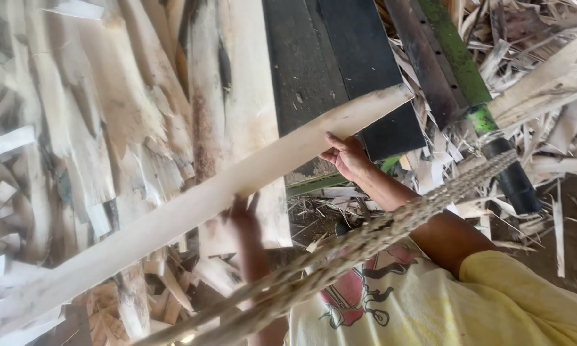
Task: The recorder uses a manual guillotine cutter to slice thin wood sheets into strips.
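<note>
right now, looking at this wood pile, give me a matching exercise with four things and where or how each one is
Things:
1. long plank
2. braided rope
3. metal bar
4. flat panel

Place, colour or state:
a. black, lying behind the far end of the pale board
b. held slanting by the left hand and the right hand
c. painted green, at the upper right among scraps
d. stretched across in front of the yellow printed shirt

Pairs: 1-b, 2-d, 3-c, 4-a
</note>
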